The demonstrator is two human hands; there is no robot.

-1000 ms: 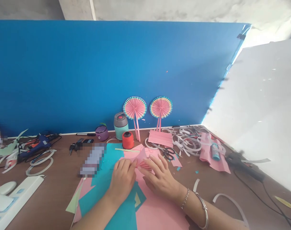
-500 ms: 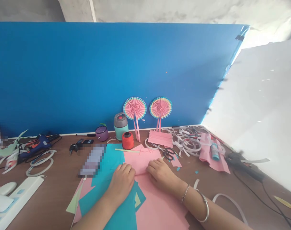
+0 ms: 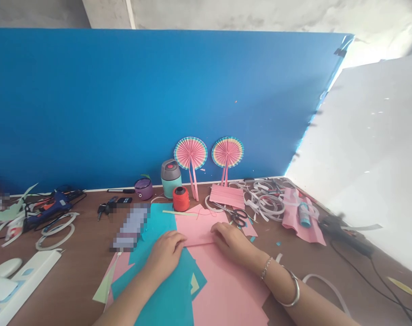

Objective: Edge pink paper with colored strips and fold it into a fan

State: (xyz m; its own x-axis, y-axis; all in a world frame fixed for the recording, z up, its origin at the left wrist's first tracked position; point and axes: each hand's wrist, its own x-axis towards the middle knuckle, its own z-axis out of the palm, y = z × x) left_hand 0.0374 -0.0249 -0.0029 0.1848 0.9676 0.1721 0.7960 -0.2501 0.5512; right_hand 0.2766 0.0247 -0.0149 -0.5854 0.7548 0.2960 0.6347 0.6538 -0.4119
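Observation:
A pink sheet of paper [image 3: 199, 233] with a narrow folded near edge lies between my hands, on top of other paper. My left hand [image 3: 167, 251] pinches its left end, thumb and fingers together at the fold. At the right end, my right hand [image 3: 231, 241] grips the same edge with curled fingers; its fingertips are partly hidden. Below are a larger pink sheet [image 3: 222, 290] and teal paper [image 3: 161, 294]. Scissors [image 3: 239, 217] lie just beyond my right hand. A pleated pink strip [image 3: 227, 196] rests behind them.
Two round paper fans [image 3: 191, 154] lean on the blue partition [image 3: 124, 104]. A red thread spool [image 3: 181, 199] and teal flask [image 3: 171, 179] stand behind the paper. A phone [image 3: 131, 226], power strip [image 3: 26, 290] and glue gun [image 3: 53, 203] are left; tangled white strips [image 3: 268, 203] lie right.
My hands have moved apart along the folded edge, the left one to the left and the right one slightly right. More of the fold between them now shows.

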